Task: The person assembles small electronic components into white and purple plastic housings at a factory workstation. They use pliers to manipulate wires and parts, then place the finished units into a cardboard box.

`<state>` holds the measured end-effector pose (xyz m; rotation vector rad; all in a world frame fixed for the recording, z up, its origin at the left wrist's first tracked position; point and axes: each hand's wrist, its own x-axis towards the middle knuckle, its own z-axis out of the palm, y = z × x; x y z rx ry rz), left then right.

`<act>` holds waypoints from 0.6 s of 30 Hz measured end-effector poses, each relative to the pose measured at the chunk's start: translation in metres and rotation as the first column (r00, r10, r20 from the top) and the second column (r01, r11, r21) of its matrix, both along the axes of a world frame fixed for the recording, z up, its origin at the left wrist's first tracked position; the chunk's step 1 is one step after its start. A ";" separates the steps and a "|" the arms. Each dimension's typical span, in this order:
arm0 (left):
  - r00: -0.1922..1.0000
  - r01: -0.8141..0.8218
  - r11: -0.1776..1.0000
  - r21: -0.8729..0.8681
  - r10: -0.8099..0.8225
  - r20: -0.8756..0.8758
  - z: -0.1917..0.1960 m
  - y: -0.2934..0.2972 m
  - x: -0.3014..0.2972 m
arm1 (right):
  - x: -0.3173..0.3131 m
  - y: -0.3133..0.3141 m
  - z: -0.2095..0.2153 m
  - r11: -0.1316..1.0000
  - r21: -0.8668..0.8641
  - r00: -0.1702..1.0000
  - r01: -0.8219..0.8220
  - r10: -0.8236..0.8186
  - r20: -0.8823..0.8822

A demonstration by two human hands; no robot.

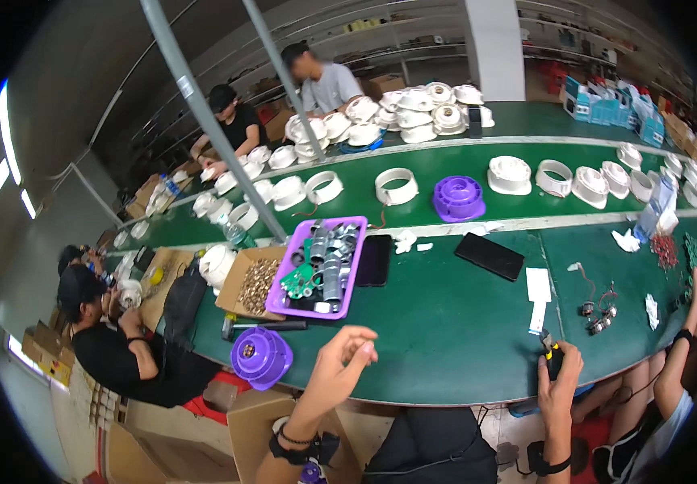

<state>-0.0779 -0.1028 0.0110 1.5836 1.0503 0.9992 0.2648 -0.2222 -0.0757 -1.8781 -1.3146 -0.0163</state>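
Note:
My right hand is closed around a pair of cutting pliers with black and yellow handles. The jaws point away from me, close to a white paper strip. Over the front of the green table, my left hand has its fingers curled in toward the thumb; anything between them is hidden. It is nearest to a purple fan-like housing at the front left. Behind it stands a purple tray of metal cylinders and green circuit boards.
A cardboard box of small brass parts touches the tray, with a hammer in front. Two dark phones lie farther back. Small wired motors sit at right. White housings line the conveyor. Co-workers sit left, right and opposite.

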 end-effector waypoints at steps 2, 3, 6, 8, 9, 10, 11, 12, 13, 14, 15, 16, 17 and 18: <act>0.997 0.013 0.993 0.117 -0.004 -0.075 0.001 0.012 -0.006 | -0.006 -0.002 0.002 0.999 0.039 1.000 -0.003 0.003 -0.014; 0.997 0.013 0.989 0.150 -0.001 -0.078 0.005 0.017 -0.004 | -0.007 -0.003 0.002 0.998 0.056 1.000 0.007 -0.006 -0.019; 0.987 0.046 0.967 0.249 -0.005 -0.163 0.017 0.044 0.012 | -0.008 0.003 0.004 0.997 0.074 0.997 -0.006 0.012 -0.073; 0.942 0.111 0.897 0.428 0.043 -0.333 0.035 0.085 0.042 | -0.005 0.012 0.007 0.995 0.091 0.997 -0.032 0.038 -0.068; 0.933 0.114 0.825 0.554 0.103 -0.345 0.027 0.118 0.053 | -0.007 0.020 0.007 0.991 0.107 0.995 -0.083 0.088 -0.043; 0.944 0.149 0.811 0.565 0.054 -0.327 0.034 0.147 0.072 | -0.010 0.025 0.006 0.991 0.102 0.995 -0.088 0.092 -0.040; 0.935 0.160 0.799 0.580 0.066 -0.350 0.034 0.181 0.089 | -0.008 0.027 -0.004 0.992 0.065 0.992 -0.112 0.115 -0.053; 0.913 0.159 0.777 0.610 0.120 -0.391 0.032 0.218 0.105 | -0.010 0.027 -0.002 0.992 0.018 0.992 -0.123 0.123 0.007; 0.900 0.116 0.739 0.663 0.204 -0.385 0.028 0.251 0.119 | -0.012 0.029 0.000 0.991 -0.027 0.989 -0.132 0.133 0.064; 0.872 0.098 0.763 0.638 0.243 -0.424 0.024 0.281 0.132 | -0.010 0.028 -0.003 0.991 -0.019 0.989 -0.131 0.132 0.062; 0.848 0.096 0.770 0.631 0.268 -0.457 0.021 0.306 0.135 | -0.008 0.027 -0.007 0.990 -0.009 0.990 -0.139 0.139 0.036; 0.790 0.081 0.774 0.628 0.335 -0.514 0.011 0.326 0.138 | -0.009 0.027 -0.008 0.991 -0.010 0.991 -0.132 0.132 0.002; 0.720 0.064 0.774 0.630 0.401 -0.566 0.000 0.348 0.139 | -0.009 0.028 -0.009 0.992 -0.006 0.991 -0.127 0.127 -0.032; 0.640 0.092 0.724 0.683 0.483 -0.598 -0.021 0.374 0.130 | -0.008 0.029 -0.012 0.987 -0.016 0.986 -0.159 0.158 -0.047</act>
